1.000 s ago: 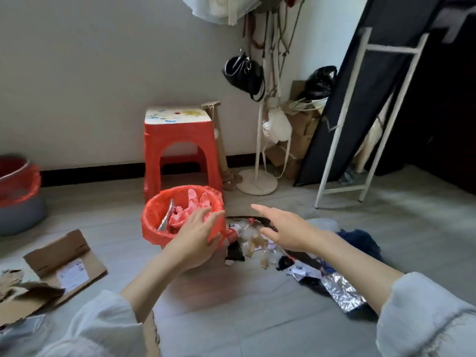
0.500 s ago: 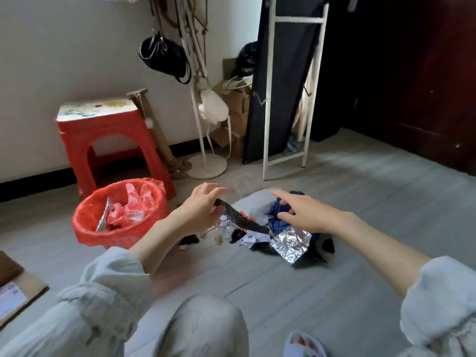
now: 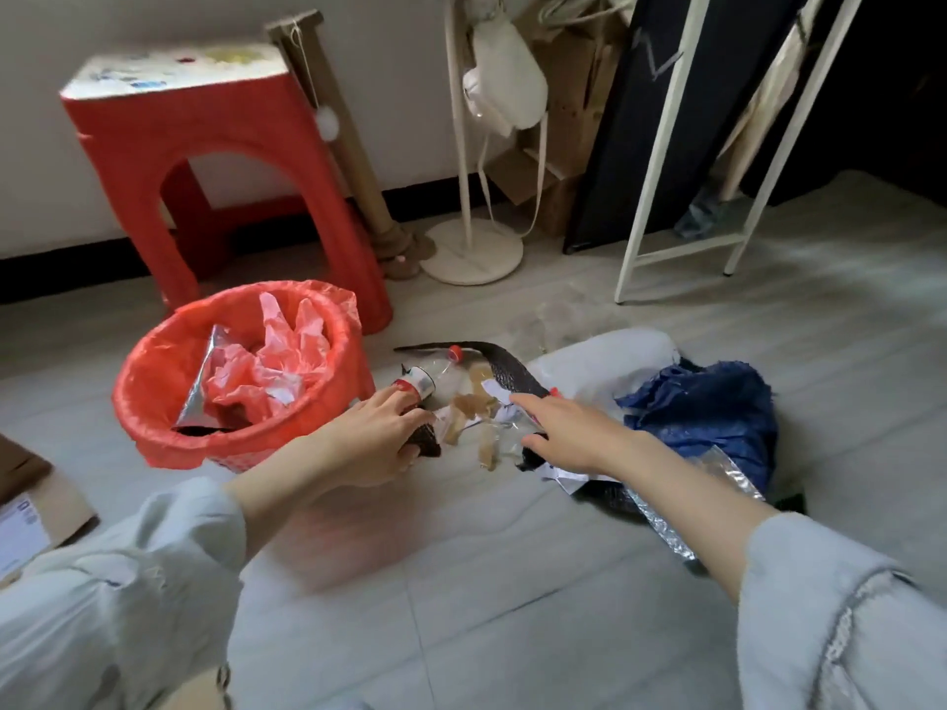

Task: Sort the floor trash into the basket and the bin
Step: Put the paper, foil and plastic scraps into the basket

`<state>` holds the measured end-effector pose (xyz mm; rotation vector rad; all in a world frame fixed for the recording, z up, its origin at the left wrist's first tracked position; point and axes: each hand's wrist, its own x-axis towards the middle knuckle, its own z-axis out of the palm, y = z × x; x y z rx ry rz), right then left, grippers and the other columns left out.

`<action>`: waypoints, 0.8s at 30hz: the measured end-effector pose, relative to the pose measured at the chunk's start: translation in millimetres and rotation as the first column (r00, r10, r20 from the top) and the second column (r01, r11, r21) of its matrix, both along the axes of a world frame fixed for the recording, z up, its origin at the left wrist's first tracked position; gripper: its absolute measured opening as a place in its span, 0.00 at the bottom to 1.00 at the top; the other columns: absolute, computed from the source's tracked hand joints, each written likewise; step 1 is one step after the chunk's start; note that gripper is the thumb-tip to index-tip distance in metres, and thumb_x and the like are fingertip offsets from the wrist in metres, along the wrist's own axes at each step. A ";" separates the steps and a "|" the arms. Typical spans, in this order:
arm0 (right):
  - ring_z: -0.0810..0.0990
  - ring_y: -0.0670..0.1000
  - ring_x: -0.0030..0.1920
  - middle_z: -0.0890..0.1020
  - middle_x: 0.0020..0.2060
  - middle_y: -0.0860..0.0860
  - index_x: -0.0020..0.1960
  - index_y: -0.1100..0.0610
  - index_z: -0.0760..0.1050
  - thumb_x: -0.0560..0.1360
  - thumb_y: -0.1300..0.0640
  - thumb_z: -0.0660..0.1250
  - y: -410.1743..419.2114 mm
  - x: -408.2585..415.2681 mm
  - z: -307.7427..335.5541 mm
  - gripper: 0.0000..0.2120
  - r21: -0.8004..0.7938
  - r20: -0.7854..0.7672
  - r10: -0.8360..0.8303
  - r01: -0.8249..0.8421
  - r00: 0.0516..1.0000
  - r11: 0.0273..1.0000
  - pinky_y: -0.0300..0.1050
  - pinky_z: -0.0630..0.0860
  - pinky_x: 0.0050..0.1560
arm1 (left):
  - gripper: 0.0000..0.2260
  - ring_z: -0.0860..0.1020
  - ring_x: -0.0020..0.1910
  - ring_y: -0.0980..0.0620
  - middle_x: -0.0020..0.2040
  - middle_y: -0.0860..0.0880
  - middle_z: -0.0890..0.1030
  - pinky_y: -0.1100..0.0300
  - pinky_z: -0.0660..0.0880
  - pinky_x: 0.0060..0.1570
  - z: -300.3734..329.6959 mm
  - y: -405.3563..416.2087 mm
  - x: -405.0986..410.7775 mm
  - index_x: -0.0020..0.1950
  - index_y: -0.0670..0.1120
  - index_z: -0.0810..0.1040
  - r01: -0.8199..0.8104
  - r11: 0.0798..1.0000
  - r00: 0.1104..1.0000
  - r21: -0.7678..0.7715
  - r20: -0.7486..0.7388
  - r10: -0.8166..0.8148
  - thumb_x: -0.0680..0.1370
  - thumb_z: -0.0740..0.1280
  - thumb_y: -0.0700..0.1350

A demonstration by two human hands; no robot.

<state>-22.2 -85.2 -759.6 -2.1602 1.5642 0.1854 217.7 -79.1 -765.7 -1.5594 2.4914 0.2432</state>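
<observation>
Sorting in progress, pick-up step: both hands are down at the trash pile on the floor (image 3: pixel 487 581), nothing yet lifted clear.

Item 1, left hand (image 3: pixel 376 443): fingers curled round a dark crumpled scrap (image 3: pixel 425 442) at the pile's near-left edge, just beside the basket; the grip looks closed on it.

Item 2, right hand (image 3: pixel 569 433): fingers extended and relaxed, resting over clear wrap and paper bits (image 3: pixel 492 427); it holds nothing that can be seen.

Item 3, basket (image 3: pixel 153 402): lined with a red bag, standing on the floor left of the pile, in front of a red stool (image 3: pixel 169 130); already carries red plastic and a foil piece.

Item 4, pile: a plastic bottle (image 3: pixel 435 376) with a red cap, a long dark strip (image 3: pixel 507 366), a blue crumpled bag (image 3: pixel 707 417), silver foil (image 3: pixel 666 525), a white bag (image 3: pixel 604 361).

Item 5, bin: not in view.

Judgement: the next move probably calls for lifting the dark scrap over the basket rim and releasing it, while the right hand closes on a loose piece. Which container suits each item cannot be told.
</observation>
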 end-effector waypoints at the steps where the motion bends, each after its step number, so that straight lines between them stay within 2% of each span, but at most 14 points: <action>1: 0.66 0.60 0.68 0.69 0.67 0.55 0.74 0.51 0.54 0.79 0.55 0.56 -11.4 4.2 -16.0 0.25 -0.002 0.000 0.004 -0.004 1.000 1.000 0.53 0.66 0.64 | 0.21 0.59 0.71 0.44 0.70 0.45 0.63 0.49 0.66 0.66 -13.0 -11.8 2.9 0.72 0.49 0.62 -0.013 1.000 0.999 0.018 0.033 0.012 0.79 0.58 0.48; 5: 0.63 0.58 0.69 0.63 0.71 0.55 0.75 0.51 0.52 0.78 0.53 0.58 -50.9 15.2 -78.6 0.28 0.047 -0.041 0.026 -0.024 0.999 0.999 0.52 0.65 0.64 | 0.21 0.59 0.71 0.44 0.71 0.44 0.62 0.50 0.64 0.67 -69.6 -48.6 5.9 0.72 0.49 0.61 -0.079 0.989 0.995 0.126 0.065 0.071 0.79 0.58 0.48; 10: 0.51 0.56 0.74 0.53 0.74 0.52 0.75 0.50 0.47 0.76 0.52 0.63 -102.1 23.9 -140.5 0.35 0.005 -0.156 0.055 -0.054 0.986 0.999 0.57 0.64 0.67 | 0.24 0.58 0.72 0.42 0.73 0.43 0.56 0.48 0.66 0.66 -140.9 -73.2 12.2 0.74 0.50 0.57 -0.095 0.953 0.995 0.289 0.066 0.079 0.78 0.58 0.44; 13: 0.42 0.57 0.76 0.42 0.76 0.51 0.76 0.48 0.41 0.72 0.47 0.68 -125.1 31.8 -170.5 0.44 -0.013 -0.256 0.117 -0.124 0.960 0.992 0.59 0.60 0.69 | 0.27 0.51 0.75 0.40 0.76 0.42 0.48 0.49 0.58 0.71 -176.3 -81.3 15.8 0.75 0.51 0.54 -0.129 0.927 0.992 0.351 0.051 0.119 0.78 0.58 0.40; 16: 0.36 0.58 0.75 0.35 0.75 0.51 0.75 0.44 0.36 0.67 0.41 0.71 -143.5 41.7 -200.0 0.52 0.030 -0.311 0.207 -0.208 0.927 0.978 0.64 0.54 0.70 | 0.27 0.43 0.76 0.45 0.77 0.49 0.40 0.48 0.46 0.73 -207.6 -90.5 21.3 0.75 0.58 0.50 -0.204 0.903 0.977 0.379 0.026 0.210 0.80 0.54 0.41; 18: 0.41 0.58 0.75 0.37 0.75 0.51 0.75 0.43 0.40 0.66 0.41 0.72 -149.8 45.9 -212.5 0.51 0.049 -0.314 0.235 -0.232 0.920 0.972 0.62 0.58 0.69 | 0.29 0.41 0.76 0.47 0.77 0.50 0.37 0.49 0.48 0.73 -220.4 -93.9 24.0 0.75 0.61 0.47 -0.242 0.882 0.962 0.404 -0.019 0.272 0.80 0.53 0.39; 21: 0.58 0.57 0.70 0.53 0.74 0.52 0.72 0.46 0.56 0.66 0.43 0.72 -151.7 49.5 -229.6 0.40 0.040 -0.260 0.233 -0.230 0.937 0.972 0.57 0.68 0.63 | 0.37 0.47 0.76 0.42 0.76 0.46 0.36 0.48 0.62 0.69 -233.8 -94.5 22.7 0.76 0.57 0.45 -0.266 0.890 0.951 0.369 -0.047 0.304 0.74 0.56 0.32; 24: 0.64 0.57 0.65 0.65 0.68 0.50 0.69 0.49 0.62 0.71 0.46 0.68 -145.3 48.4 -241.8 0.29 -0.039 -0.209 0.191 -0.204 0.959 0.978 0.54 0.70 0.58 | 0.35 0.56 0.73 0.43 0.76 0.46 0.51 0.51 0.63 0.68 -240.2 -92.6 14.9 0.76 0.53 0.51 -0.305 0.918 0.936 0.255 -0.099 0.338 0.73 0.57 0.31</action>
